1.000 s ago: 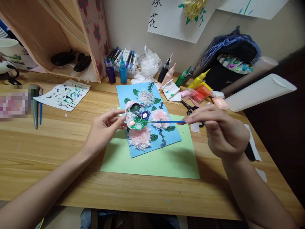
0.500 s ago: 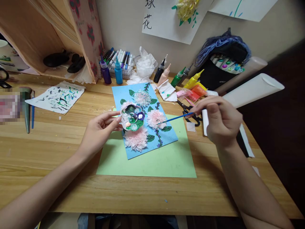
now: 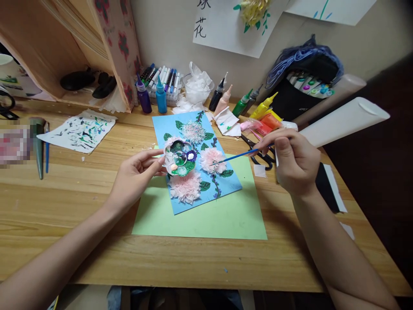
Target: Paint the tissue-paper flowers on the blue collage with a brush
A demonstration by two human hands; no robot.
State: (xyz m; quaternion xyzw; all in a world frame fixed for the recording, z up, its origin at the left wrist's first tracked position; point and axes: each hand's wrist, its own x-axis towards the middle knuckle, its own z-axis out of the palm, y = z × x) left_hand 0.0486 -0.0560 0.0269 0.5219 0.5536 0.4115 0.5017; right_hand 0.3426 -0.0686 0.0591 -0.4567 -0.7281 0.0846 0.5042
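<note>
My left hand (image 3: pixel 137 174) holds a small flower-shaped paint palette (image 3: pixel 179 157) by its rim, above the blue paper picture (image 3: pixel 197 161). That picture bears pink and white tissue flowers with green leaves and lies on a light green sheet (image 3: pixel 206 215). My right hand (image 3: pixel 295 161) pinches a thin blue paintbrush (image 3: pixel 237 157). The brush tip rests at the pink flower (image 3: pixel 211 158) in the middle of the picture, just right of the palette.
Paint bottles (image 3: pixel 240 105), markers (image 3: pixel 161 79) and a cup of tissue (image 3: pixel 196 88) line the wall. Scissors (image 3: pixel 258 153) lie right of the picture, beside white paper rolls (image 3: pixel 342 120). A paint-smeared sheet (image 3: pixel 79 131) and brushes (image 3: pixel 41 146) lie left. A wooden shelf (image 3: pixel 64 51) stands at back left.
My right hand has drawn the brush out of the palette and rightward, then lowered its tip onto the middle pink flower. The left hand keeps the palette nearly still.
</note>
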